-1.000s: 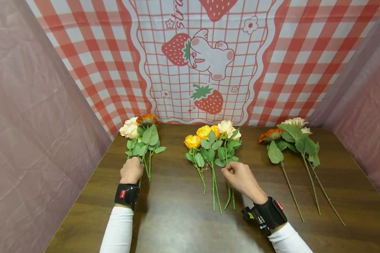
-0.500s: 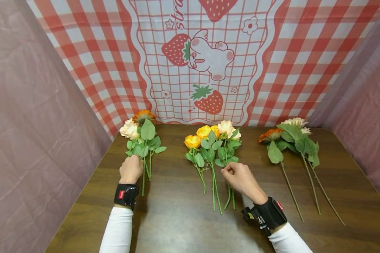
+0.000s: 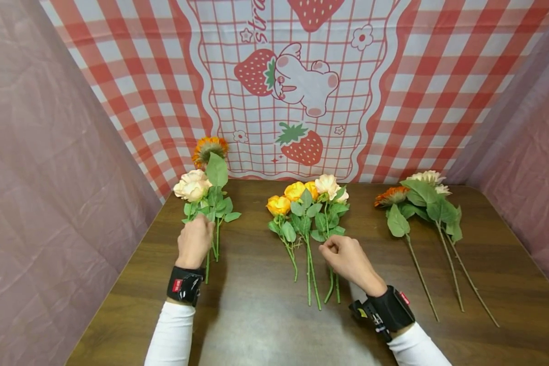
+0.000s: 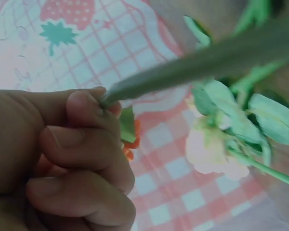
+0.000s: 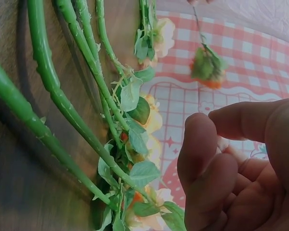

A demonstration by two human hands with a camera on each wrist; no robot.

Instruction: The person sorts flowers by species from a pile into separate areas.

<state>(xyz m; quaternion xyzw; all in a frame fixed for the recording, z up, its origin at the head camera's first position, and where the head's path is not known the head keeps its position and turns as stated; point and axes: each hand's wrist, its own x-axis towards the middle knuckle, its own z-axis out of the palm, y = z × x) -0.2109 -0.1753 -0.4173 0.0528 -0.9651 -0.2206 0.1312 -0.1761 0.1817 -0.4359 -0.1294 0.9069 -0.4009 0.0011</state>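
Observation:
My left hand (image 3: 195, 243) pinches the stem (image 4: 159, 79) of an orange daisy-like flower (image 3: 210, 148) between thumb and forefinger. The bloom is raised above the table's far edge, with one big green leaf below it. Just under it, a cream rose (image 3: 193, 185) and its leafy stems lie on the table. My right hand (image 3: 349, 259) hovers beside the middle row of flowers, fingers loosely curled and holding nothing. Close to it are cream roses (image 3: 327, 186) and yellow-orange roses (image 3: 279, 205), their green stems (image 5: 62, 101) pointing toward me.
On the right of the wooden table (image 3: 251, 315) lie another orange flower (image 3: 391, 196) and white flowers (image 3: 429, 177) with long stems. A checked strawberry cloth (image 3: 302, 147) hangs behind the table. Pinkish curtains (image 3: 59, 152) stand at both sides.
My left hand has lifted the orange flower, its bloom now higher against the cloth and clear of the cream rose. The right hand has stayed in place.

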